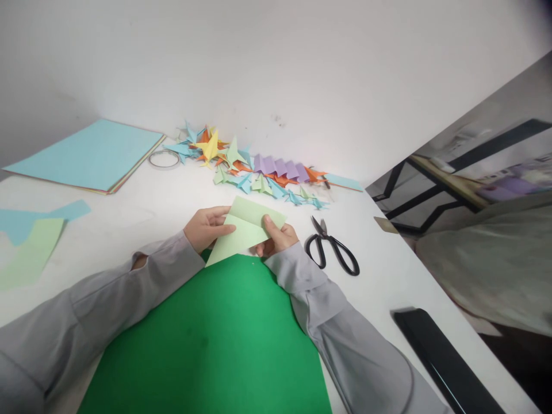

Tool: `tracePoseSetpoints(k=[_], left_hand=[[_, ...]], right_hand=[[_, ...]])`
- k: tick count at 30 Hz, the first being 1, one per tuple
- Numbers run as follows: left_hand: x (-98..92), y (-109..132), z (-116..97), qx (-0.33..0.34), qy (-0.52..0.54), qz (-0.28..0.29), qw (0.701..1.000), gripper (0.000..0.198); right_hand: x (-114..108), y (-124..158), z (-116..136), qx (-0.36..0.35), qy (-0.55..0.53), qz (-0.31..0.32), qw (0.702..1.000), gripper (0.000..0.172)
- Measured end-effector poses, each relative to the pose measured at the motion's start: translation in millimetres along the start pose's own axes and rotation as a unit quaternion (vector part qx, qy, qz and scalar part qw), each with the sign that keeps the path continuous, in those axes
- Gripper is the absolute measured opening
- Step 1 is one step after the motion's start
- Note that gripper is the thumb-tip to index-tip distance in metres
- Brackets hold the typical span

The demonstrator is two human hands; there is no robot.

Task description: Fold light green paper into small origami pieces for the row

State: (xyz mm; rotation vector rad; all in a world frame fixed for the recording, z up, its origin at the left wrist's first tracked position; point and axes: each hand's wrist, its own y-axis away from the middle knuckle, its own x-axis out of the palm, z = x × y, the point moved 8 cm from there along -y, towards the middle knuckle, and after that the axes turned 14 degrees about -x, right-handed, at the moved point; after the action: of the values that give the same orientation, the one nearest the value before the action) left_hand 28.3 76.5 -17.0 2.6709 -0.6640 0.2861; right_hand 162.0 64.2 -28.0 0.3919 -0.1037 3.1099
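A pale green sheet of paper point(241, 227), partly folded with a crease across it, is held up between both hands above the far edge of a large green sheet point(207, 339). My left hand point(209, 227) pinches its left side, thumb on the front and fingers behind. My right hand point(278, 234) grips the right side, with the thumb pressed on the face near the crease. The fingers behind the paper are partly hidden. Black-handled scissors point(331, 246) lie slightly open to the right of my right hand.
Folded paper stars and shapes point(211, 148) in several colours line the wall. At the left are a stack of coloured paper point(90, 155), a tape roll point(164, 159) and green and blue offcuts point(34, 253). A black elongated object point(444, 362) lies at the right table edge.
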Motion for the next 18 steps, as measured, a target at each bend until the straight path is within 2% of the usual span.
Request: tracePoseSetpoints(k=[6,13,18], left_hand=[[-5.7,-0.8,2.2,-0.014,0.001,-0.044,0.999,0.057],[-6.2,-0.7,2.4,-0.019,0.009,-0.051,0.998,0.058],[-6.0,-0.1,0.8,-0.016,0.009,-0.056,0.998,0.056]], right_hand=[[1.4,0.9,0.3,0.022,-0.02,0.012,0.999,0.046],[1.7,-3.5,-7.8,0.046,-0.052,0.049,0.996,0.06],[1.6,-5.8,-5.9,0.047,-0.06,0.033,0.997,0.072]])
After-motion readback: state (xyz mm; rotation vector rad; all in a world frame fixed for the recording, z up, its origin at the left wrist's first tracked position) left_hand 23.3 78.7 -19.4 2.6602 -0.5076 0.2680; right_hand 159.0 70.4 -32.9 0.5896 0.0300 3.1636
